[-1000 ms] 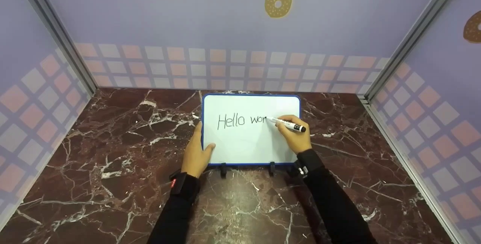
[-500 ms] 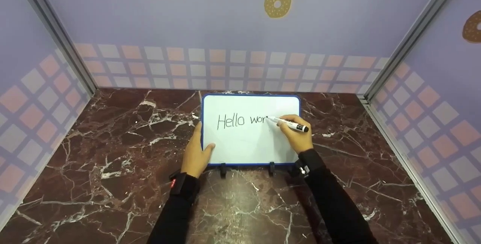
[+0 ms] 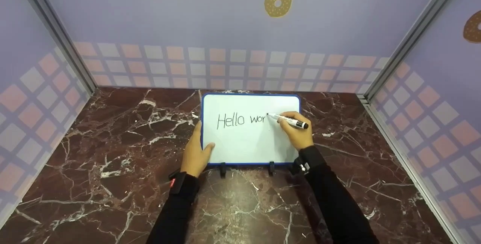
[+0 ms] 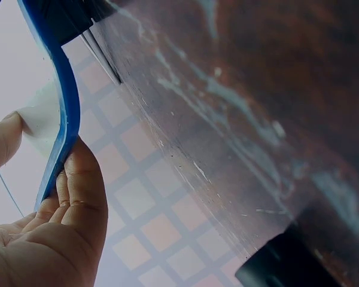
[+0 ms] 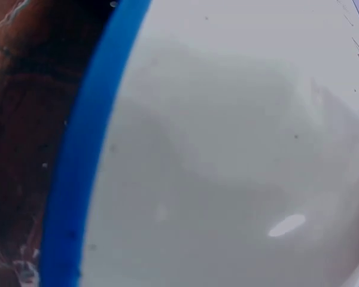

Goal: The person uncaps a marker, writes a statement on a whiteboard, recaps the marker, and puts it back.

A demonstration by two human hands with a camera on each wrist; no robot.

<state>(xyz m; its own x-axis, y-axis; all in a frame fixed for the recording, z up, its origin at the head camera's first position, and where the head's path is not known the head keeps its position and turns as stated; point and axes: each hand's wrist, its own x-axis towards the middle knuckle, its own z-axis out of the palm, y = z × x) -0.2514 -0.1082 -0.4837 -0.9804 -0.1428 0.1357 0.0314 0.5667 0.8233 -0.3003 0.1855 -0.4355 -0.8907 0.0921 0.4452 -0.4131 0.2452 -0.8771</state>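
A whiteboard with a blue rim stands at the middle of the table, bearing the black handwriting "Hello wor". My left hand grips its left edge, thumb on the front face; the left wrist view shows the fingers behind the blue rim. Between thumb and fingers, my right hand pinches a white marker with a black end. The marker's tip is at the board just right and above the "r"; contact cannot be told. In the right wrist view, the board's face fills most of the frame.
Black stand feet stick out under the board's lower edge. Dark red marbled tabletop surrounds it. A purple wall with checks and printed sweets closes the back, with similar walls at both sides.
The marker tip has shifted slightly upward, with my right hand moving a little up and right. My left hand and the board have stayed put. The writing looks the same.
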